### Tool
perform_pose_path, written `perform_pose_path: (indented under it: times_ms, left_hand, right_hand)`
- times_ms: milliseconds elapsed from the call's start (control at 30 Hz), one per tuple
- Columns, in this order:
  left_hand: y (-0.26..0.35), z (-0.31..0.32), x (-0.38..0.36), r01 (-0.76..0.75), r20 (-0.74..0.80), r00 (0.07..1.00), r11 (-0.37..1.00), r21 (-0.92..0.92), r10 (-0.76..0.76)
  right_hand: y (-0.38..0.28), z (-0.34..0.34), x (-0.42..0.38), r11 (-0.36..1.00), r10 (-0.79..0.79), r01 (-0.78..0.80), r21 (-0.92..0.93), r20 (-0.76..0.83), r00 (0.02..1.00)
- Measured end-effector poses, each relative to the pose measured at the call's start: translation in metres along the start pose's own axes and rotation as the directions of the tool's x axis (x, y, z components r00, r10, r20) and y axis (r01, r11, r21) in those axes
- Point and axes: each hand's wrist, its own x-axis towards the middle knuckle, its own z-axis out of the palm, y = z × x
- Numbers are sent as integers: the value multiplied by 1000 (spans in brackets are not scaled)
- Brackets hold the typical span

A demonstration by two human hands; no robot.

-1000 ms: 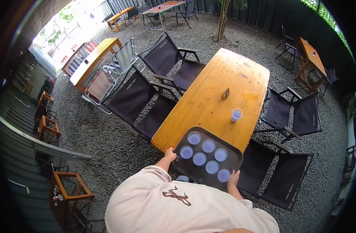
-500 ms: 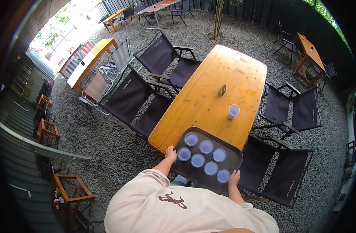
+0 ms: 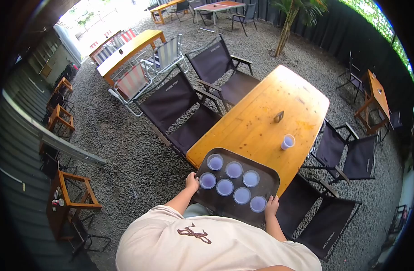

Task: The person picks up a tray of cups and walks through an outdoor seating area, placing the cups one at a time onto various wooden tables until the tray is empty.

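Note:
My left hand [image 3: 192, 181] grips the left edge of a dark serving tray [image 3: 226, 207], and my right hand [image 3: 271, 206] is closed on its right edge. Several clear plastic cups of pale purple drink [image 3: 241, 195] stand on the tray in two rows. The tray is level in front of my body, at the near end of a wooden table [image 3: 256, 122] and partly covering that end from view. Another cup of purple drink [image 3: 287, 142] stands by itself on the table. Behind that cup is a small dark stand [image 3: 279, 116].
Black folding chairs flank the table, with one chair [image 3: 171, 108] at left and another [image 3: 324, 217] close at my right. Gravel [image 3: 125, 153] covers the ground. A long wooden table [image 3: 132, 52] with striped chairs stands back left, and a palm [image 3: 288, 31] grows behind.
The view has shifted, so the table and chairs appear farther right and lower. The tray sits slightly more to the left in view, away from the lone cup. Both hands still hold it.

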Motion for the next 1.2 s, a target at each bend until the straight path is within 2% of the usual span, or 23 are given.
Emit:
perform_pose_path:
  times_ms: [100,133,233,367,500,533,633,667,767,867,933,1000,1067,1167,1200]
  left_hand:
    - [-14,-31,2,51,-33,998,997,-66,-53]
    - [-24,-39,6,64,-39,997,985,-161,-71]
    - [-38,-93,8,17,-54,998,990,-138,-25]
    - [-97,-136,28,3,-194,980,985,-170,-37]
    - [-141,-209,32,79,-260,955,967,-240,-143]
    - [-160,-222,34,34,-320,940,965,-261,-120]
    - [-202,-265,30,65,-470,867,973,-223,-165]
    - [-212,-281,26,143,-459,855,960,-242,-243]
    - [-249,-313,8,211,-560,768,948,-236,-310]
    - [-266,-346,-17,412,-466,696,835,-364,-546]
    - [-292,-351,-29,465,-471,636,791,-398,-611]
    - [-311,-353,-42,500,-521,555,761,-414,-649]
    - [-322,-361,-51,548,-508,482,698,-461,-714]
    - [-343,-367,-55,590,-498,362,607,-532,-788]
    - [-351,-366,-53,586,-512,312,587,-559,-800]
  right_hand:
    - [-30,15,11,998,-54,55,-21,27,998]
    - [-41,21,12,998,-58,59,-30,39,998]
    - [-85,40,17,989,-142,137,63,73,987]
    - [-168,73,16,982,-183,176,63,133,974]
    - [-240,129,10,963,-263,239,125,238,935]
    - [-258,144,5,953,-296,266,147,251,922]
    - [-318,184,-14,944,-323,274,186,343,882]
    - [-324,208,-15,935,-353,316,159,358,865]
    - [-376,250,-34,888,-460,413,202,437,773]
    - [-423,285,-52,844,-535,447,296,509,674]
    - [-446,318,-61,819,-571,464,338,564,596]
    - [-473,341,-74,775,-627,496,392,576,524]
    - [-491,375,-83,711,-696,540,451,564,444]
    - [-536,411,-98,683,-701,566,462,632,330]
    - [-549,426,-102,622,-759,592,513,581,293]
